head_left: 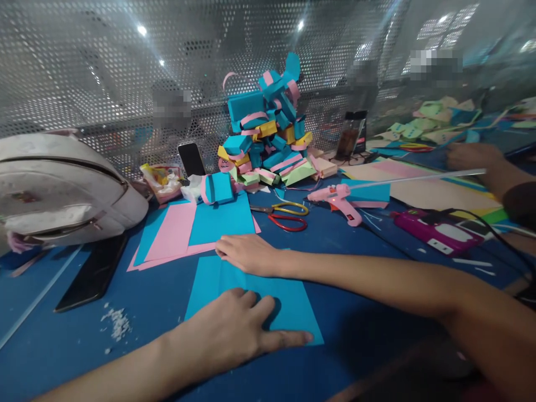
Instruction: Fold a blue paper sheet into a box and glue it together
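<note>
Left hand (pixel 234 324) lies palm down over a blue sheet (pixel 288 301), with the fingers loosely bent and the thumb stretched wide away, pointing to the near right corner; I see nothing grasped in it. Right hand (pixel 251 254) is at the far edge of this sheet with fingers curled close together, and I cannot tell whether they pinch the paper or only press on it. Across the back I see a perforated metal screen (pixel 125 72), and before it the blue table (pixel 159 312), which carries the sheet under both hands. At the left stands a white bag (pixel 62 184). Against the screen rises a pile of folded paper pieces (pixel 268 139), mostly blue, pink and yellow. Just beyond the sheet I find a stack of pink and blue sheets (pixel 221 220). A black phone (pixel 94 276) lies near the bag. Over on the right is a purple plastic block (pixel 422 229), then a pink glue gun (pixel 335 195), and scissors (pixel 270 210) with red and yellow handles beside the stack. Finally, white crumbs (pixel 120 324) lie beyond the left forearm
</note>
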Tool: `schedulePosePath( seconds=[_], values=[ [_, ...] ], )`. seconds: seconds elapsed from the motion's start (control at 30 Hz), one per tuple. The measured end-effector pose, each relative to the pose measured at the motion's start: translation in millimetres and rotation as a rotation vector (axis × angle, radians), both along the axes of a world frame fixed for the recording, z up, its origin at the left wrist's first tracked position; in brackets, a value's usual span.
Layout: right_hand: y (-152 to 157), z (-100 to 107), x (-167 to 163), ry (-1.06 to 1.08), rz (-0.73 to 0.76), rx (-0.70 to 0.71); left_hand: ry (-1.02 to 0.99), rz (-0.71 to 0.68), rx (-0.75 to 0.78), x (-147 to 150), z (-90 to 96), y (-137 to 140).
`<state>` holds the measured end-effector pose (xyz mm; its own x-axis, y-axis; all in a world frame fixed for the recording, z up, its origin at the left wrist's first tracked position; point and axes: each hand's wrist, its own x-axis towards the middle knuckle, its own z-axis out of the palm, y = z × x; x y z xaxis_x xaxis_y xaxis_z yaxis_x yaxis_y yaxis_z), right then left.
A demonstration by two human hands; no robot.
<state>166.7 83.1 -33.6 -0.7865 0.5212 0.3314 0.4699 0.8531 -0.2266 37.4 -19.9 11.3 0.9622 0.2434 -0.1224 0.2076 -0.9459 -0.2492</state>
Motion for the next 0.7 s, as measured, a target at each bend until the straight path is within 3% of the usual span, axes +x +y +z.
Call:
schedulePosePath(
  seconds=[0.43,0.7],
  values=[
    [0.0,-2.5,-2.1,-0.012,-0.016,0.023,0.032,0.093,0.158,16.7,-11.2,-13.2],
    [-3.8,1.6,-4.3,-0.009,-0.016,0.013,-0.058,0.13,0.02,-16.2,-0.2,-20.5]
  ],
)
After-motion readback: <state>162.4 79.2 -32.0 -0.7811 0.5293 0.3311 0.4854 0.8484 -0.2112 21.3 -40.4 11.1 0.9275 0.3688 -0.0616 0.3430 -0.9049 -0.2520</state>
